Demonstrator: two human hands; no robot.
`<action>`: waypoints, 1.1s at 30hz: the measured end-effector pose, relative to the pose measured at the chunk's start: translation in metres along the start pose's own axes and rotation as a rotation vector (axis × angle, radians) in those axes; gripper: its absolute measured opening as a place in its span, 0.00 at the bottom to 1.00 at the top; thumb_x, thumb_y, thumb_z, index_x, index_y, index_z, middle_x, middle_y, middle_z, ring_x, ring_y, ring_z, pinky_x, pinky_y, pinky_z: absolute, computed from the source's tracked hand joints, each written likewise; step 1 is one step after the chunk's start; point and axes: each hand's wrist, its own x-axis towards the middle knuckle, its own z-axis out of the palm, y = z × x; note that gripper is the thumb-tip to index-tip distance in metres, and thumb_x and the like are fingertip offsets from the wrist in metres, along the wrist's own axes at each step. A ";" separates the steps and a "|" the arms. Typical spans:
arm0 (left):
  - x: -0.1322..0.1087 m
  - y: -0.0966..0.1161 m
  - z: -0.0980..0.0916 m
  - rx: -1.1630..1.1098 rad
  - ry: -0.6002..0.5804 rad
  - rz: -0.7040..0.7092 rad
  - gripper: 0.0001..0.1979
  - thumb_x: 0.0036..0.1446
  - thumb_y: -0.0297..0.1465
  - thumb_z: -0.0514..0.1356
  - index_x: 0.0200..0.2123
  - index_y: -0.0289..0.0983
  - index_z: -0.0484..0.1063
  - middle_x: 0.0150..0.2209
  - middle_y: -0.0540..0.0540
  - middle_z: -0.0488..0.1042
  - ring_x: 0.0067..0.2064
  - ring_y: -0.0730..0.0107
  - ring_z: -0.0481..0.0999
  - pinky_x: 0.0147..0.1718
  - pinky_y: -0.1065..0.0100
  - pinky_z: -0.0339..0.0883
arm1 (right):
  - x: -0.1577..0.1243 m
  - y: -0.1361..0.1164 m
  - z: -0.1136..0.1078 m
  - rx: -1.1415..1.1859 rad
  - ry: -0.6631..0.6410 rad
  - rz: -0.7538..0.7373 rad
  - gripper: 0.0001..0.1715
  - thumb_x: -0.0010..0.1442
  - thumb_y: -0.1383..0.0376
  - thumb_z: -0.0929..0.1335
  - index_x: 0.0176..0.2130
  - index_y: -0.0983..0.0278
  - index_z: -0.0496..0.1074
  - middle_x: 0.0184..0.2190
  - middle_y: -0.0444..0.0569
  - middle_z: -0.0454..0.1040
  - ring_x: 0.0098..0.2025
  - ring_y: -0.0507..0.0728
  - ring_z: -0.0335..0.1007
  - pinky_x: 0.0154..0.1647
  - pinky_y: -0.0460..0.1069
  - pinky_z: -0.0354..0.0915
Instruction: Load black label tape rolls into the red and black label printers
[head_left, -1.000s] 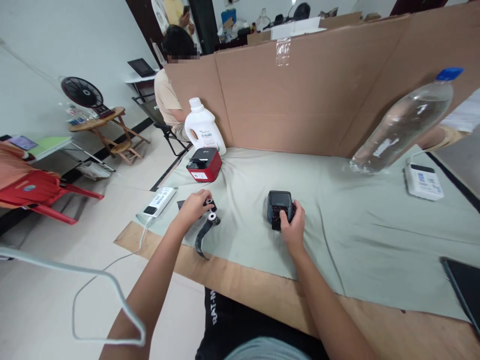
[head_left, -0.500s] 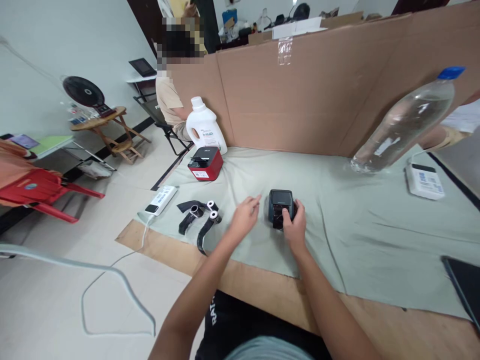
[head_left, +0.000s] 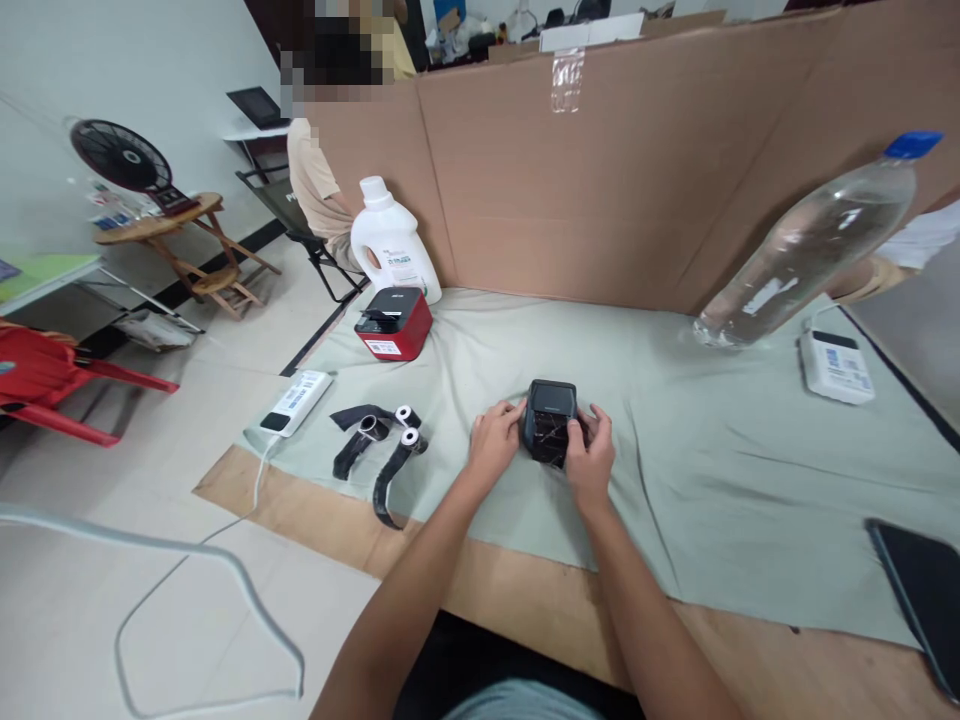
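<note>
On the cloth [head_left: 712,420], both hands [head_left: 495,447] [head_left: 590,462] clasp the printer [head_left: 551,425].

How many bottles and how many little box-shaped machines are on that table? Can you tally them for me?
Bottles: 2, white jug and clear bottle.
Box machines: 3, black machine gripped between left hand and right hand, red machine, white machine.
Total: 5.

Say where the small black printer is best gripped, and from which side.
Probably the small black printer by its two side walls, one hand from each side: it is a squat box with flat flanks. The left hand and right hand hold it so.
</note>
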 end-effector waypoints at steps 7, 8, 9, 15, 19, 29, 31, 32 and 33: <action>0.007 -0.011 0.002 0.076 -0.041 0.108 0.30 0.62 0.20 0.48 0.63 0.45 0.69 0.51 0.44 0.77 0.53 0.62 0.72 0.52 0.60 0.61 | 0.002 -0.002 -0.001 -0.070 0.002 -0.023 0.31 0.62 0.55 0.66 0.58 0.70 0.68 0.52 0.65 0.78 0.52 0.65 0.77 0.57 0.61 0.68; 0.008 -0.012 0.002 0.077 -0.044 0.125 0.30 0.62 0.20 0.48 0.63 0.45 0.69 0.51 0.44 0.77 0.53 0.63 0.72 0.52 0.60 0.61 | 0.002 -0.001 -0.001 -0.074 0.000 -0.023 0.31 0.62 0.55 0.66 0.59 0.70 0.67 0.51 0.65 0.78 0.52 0.66 0.77 0.57 0.61 0.68; 0.008 -0.014 0.002 0.074 -0.045 0.138 0.30 0.62 0.19 0.48 0.63 0.45 0.69 0.50 0.44 0.77 0.52 0.63 0.73 0.52 0.60 0.60 | 0.002 -0.001 -0.001 -0.076 -0.002 -0.022 0.32 0.62 0.55 0.66 0.59 0.70 0.67 0.52 0.65 0.78 0.52 0.66 0.76 0.57 0.62 0.68; 0.010 -0.019 0.006 0.015 -0.017 0.142 0.29 0.62 0.20 0.48 0.62 0.45 0.71 0.49 0.44 0.77 0.53 0.62 0.73 0.53 0.59 0.61 | 0.002 0.002 -0.001 -0.079 0.001 -0.024 0.32 0.63 0.55 0.66 0.60 0.70 0.67 0.51 0.65 0.78 0.53 0.66 0.76 0.57 0.63 0.68; 0.011 -0.018 0.005 -0.107 0.000 0.100 0.24 0.66 0.25 0.49 0.59 0.45 0.74 0.47 0.45 0.79 0.52 0.62 0.74 0.55 0.58 0.61 | 0.005 0.004 -0.001 -0.042 0.001 -0.028 0.29 0.63 0.55 0.65 0.58 0.69 0.70 0.51 0.63 0.78 0.52 0.65 0.76 0.57 0.61 0.68; 0.013 -0.007 0.003 -0.240 0.046 -0.005 0.21 0.67 0.42 0.57 0.59 0.44 0.74 0.52 0.46 0.78 0.54 0.61 0.75 0.59 0.57 0.60 | 0.005 -0.005 0.000 -0.068 -0.036 -0.174 0.27 0.66 0.55 0.62 0.55 0.66 0.75 0.59 0.59 0.73 0.61 0.62 0.68 0.66 0.60 0.59; 0.013 -0.007 0.002 -0.239 0.028 0.003 0.20 0.67 0.42 0.56 0.58 0.44 0.75 0.52 0.47 0.78 0.56 0.61 0.74 0.60 0.58 0.59 | 0.014 -0.007 0.002 -0.081 -0.078 -0.166 0.31 0.67 0.52 0.60 0.59 0.66 0.73 0.64 0.59 0.68 0.66 0.61 0.62 0.70 0.60 0.54; 0.012 -0.007 0.001 -0.238 0.016 0.004 0.20 0.67 0.42 0.56 0.58 0.45 0.75 0.51 0.47 0.78 0.55 0.62 0.75 0.60 0.58 0.59 | 0.021 -0.008 0.004 -0.094 -0.101 -0.164 0.33 0.67 0.51 0.60 0.61 0.66 0.71 0.66 0.59 0.66 0.68 0.61 0.60 0.71 0.60 0.52; 0.012 -0.007 0.001 -0.236 0.007 0.004 0.20 0.67 0.43 0.56 0.58 0.45 0.75 0.50 0.48 0.78 0.54 0.62 0.75 0.60 0.58 0.58 | 0.031 -0.009 0.007 -0.108 -0.123 -0.165 0.34 0.68 0.50 0.59 0.62 0.67 0.70 0.67 0.59 0.65 0.69 0.61 0.59 0.71 0.61 0.51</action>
